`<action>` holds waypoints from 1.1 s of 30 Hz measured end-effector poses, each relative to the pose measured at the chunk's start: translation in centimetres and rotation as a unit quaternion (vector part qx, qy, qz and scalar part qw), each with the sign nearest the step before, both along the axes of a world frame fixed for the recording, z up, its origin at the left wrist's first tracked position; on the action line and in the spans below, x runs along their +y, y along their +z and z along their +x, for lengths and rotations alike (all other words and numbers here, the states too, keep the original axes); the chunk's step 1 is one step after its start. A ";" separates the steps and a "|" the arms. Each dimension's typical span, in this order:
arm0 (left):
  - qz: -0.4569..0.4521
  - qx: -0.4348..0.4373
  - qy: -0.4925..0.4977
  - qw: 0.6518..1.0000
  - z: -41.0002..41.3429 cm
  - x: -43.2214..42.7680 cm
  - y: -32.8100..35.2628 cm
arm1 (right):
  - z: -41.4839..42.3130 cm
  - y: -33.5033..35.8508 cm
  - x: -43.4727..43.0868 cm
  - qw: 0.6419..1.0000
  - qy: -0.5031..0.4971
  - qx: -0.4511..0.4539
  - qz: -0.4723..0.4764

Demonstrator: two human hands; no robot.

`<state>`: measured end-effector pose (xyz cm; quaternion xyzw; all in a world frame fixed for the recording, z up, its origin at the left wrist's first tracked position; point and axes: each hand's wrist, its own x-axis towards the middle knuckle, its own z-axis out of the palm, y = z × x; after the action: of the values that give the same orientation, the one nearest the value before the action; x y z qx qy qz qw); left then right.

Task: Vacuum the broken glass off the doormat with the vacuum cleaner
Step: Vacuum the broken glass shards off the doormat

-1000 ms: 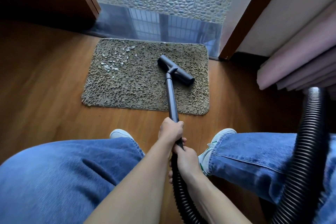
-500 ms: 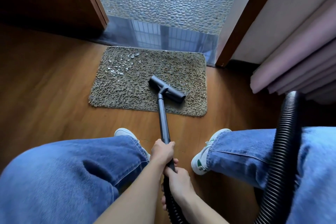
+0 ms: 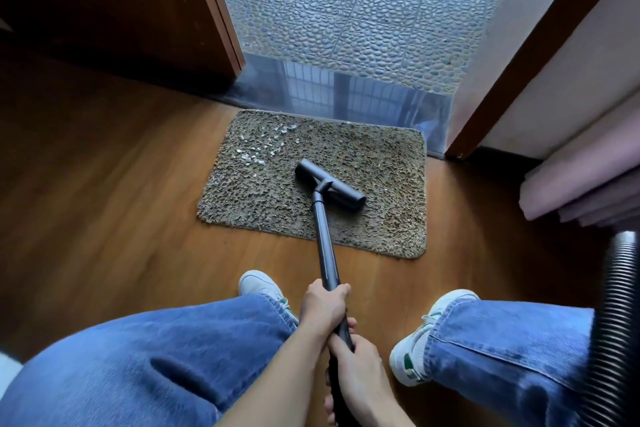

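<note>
Shaggy olive-brown pile covers the doormat, which lies on the wooden floor just in front of the doorway threshold. The broken glass sits as pale small shards in the far left part of the mat, near its back edge. The vacuum cleaner's floor nozzle rests on the mat near the middle, a little apart from the shards, and it is turned at an angle, with its left end nearer to the glass.

Both hands hold the dark wand, one behind the other. The left hand has its grip closed around the wand higher up, probably to steer the nozzle. The right hand has its grip closed lower, where the wand meets the ribbed hose (I judge this hand gives the push). The hose loops around the right side, so it stays away from the mat.

The person stands with white sneakers apart on the floor, outside the mat, which keeps the feet away from the shards. In my judgement the glass is not yet collected, and the next stroke should go forward and to the left.
</note>
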<state>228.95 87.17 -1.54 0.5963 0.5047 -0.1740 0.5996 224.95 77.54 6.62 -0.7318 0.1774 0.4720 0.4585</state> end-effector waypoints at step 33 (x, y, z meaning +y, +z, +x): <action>-0.181 -0.200 0.134 0.954 21.6 7.3 -1.6 | 24.3 -3.7 8.9 0.970 -0.192 0.035 0.148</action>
<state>250.56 94.47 -3.09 0.4272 0.4100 -0.0580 0.8037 249.27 86.40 2.88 -0.5912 0.2590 0.4210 0.6373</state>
